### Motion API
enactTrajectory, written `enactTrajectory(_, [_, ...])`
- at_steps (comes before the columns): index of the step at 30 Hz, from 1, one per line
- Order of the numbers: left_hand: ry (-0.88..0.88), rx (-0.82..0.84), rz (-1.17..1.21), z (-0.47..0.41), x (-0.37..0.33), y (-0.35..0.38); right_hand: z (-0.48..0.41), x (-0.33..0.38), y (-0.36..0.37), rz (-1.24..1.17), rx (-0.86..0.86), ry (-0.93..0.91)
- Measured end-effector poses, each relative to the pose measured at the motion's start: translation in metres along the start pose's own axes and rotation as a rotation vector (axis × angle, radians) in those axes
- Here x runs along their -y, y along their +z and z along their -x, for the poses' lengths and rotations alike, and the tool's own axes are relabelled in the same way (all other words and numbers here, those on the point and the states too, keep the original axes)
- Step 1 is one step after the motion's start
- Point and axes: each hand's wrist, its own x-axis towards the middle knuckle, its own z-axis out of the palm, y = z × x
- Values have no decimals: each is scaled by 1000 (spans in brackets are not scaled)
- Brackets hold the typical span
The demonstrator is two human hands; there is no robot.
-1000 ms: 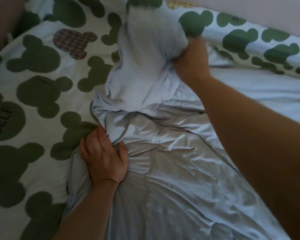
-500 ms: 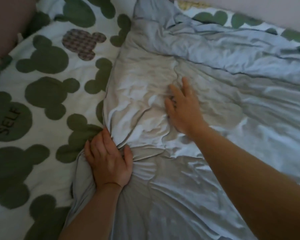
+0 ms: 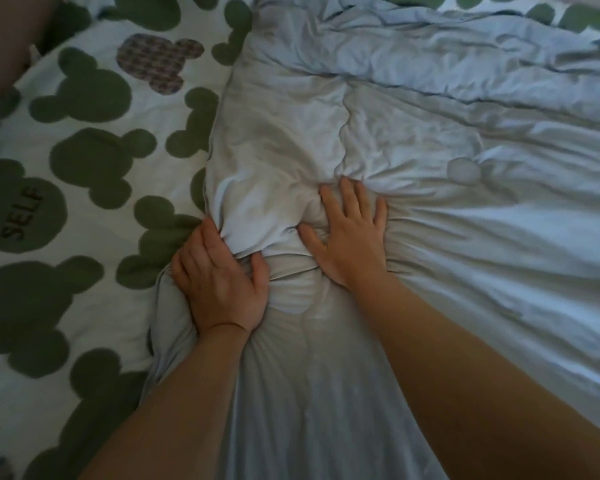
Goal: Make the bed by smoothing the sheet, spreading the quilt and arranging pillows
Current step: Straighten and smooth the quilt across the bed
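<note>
The right hand has drawn back down the pale blue-grey satin-like quilt since half a second ago and now lies just beside the left hand, with cloth bunched into radiating creases between them. The right hand's fingers are straight and spread, pressing flat on the fabric. The left hand's fingers and thumb are curled round a gathered fold at the quilt's left edge, clamping it. The quilt is heavily wrinkled, with a thick rumpled ridge along its far side. It lies over the white cotton sheet with green mouse-head shapes and covers the right part of the bed. There is one quilt, one sheet and two hands. On the sheet, one mouse-head shape is plaid and one is lettered "SELF".
</note>
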Motion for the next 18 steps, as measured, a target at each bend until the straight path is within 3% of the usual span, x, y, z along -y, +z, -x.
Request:
enactTrajectory(5, [-128, 86, 77, -15, -5, -13, -13, -6, -29, -207, 196, 21])
enactTrajectory(7, [-177, 104, 108, -46, -1, -29, -11, -7, -51, -342, 68, 20])
enactTrajectory(10, [-212, 67, 73, -75, 27, -41, 8, -29, -58, -142, -214, 103])
enactTrajectory(14, [-196, 72, -74, -61, 31, -7, 21, -66, -21, 99, 0, 181])
enactTrajectory(16, [-169, -20, -190, -60, 25, 5, 13, -69, -10, 103, -10, 159])
enactTrajectory(18, [-9, -166, -289, -69, 16, 0, 3, -71, -9, 120, -37, 145])
